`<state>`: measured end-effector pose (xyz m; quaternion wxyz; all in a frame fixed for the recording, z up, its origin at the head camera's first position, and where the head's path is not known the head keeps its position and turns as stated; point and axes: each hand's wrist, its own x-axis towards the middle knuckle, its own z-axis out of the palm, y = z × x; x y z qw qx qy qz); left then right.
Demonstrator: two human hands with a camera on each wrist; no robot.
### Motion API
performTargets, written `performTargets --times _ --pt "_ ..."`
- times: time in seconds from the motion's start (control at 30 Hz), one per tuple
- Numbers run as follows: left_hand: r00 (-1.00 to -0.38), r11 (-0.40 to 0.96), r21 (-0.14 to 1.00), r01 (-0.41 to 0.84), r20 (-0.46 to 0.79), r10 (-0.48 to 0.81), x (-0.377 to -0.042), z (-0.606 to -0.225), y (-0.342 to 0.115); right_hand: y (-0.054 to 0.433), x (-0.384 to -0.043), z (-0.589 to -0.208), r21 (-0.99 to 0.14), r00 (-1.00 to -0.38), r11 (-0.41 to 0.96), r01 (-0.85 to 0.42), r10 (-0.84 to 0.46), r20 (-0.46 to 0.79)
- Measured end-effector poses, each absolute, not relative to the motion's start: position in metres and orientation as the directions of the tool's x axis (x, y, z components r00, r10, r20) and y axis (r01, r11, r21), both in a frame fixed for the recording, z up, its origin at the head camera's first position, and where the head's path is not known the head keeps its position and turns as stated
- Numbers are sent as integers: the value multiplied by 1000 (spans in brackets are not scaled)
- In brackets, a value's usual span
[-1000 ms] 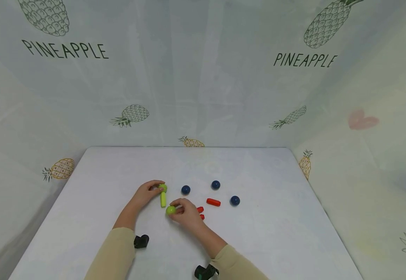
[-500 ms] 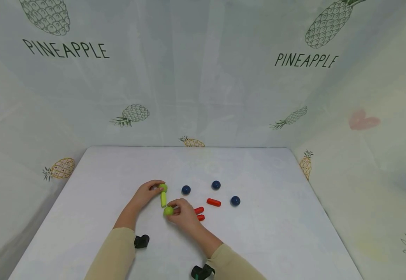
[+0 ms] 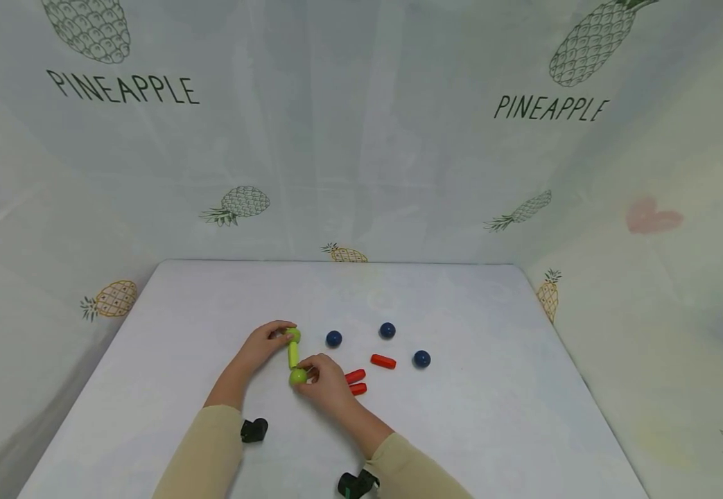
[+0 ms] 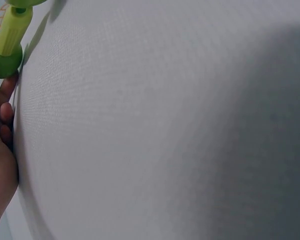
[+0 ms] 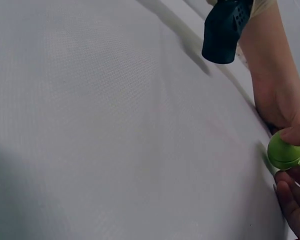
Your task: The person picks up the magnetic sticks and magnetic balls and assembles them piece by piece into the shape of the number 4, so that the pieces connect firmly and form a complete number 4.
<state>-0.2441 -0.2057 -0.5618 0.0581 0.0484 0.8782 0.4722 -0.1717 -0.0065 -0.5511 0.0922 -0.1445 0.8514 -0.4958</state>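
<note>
My left hand pinches a green ball at the far end of a short yellow-green stick. In the left wrist view, that stick stands out from the ball. Fingers and thumb of my right hand grip a second green ball right at the stick's near end. The right wrist view shows this ball between the right thumb and fingers, hiding most of the stick behind it.
Three dark blue balls lie on the white table beyond and right of my hands. Three red sticks lie nearby: one apart, two close beside the right hand. Black wrist cameras hang under both sleeves.
My right hand has moved slightly left, bringing its green ball up to the near end of the yellow-green stick. The left hand has kept its hold on the other ball.
</note>
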Motion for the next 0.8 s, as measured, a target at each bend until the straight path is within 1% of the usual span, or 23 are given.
performTargets --times 0.47,0.8 --pt "-988 544 837 56 -32 151 -245 -560 -205 -11 -174 -553 -887 -949 441 -138 -316 -9" --pt "-992 538 842 45 -25 123 -244 -562 -204 -13 -173 -551 -893 -954 434 -117 -300 -21"
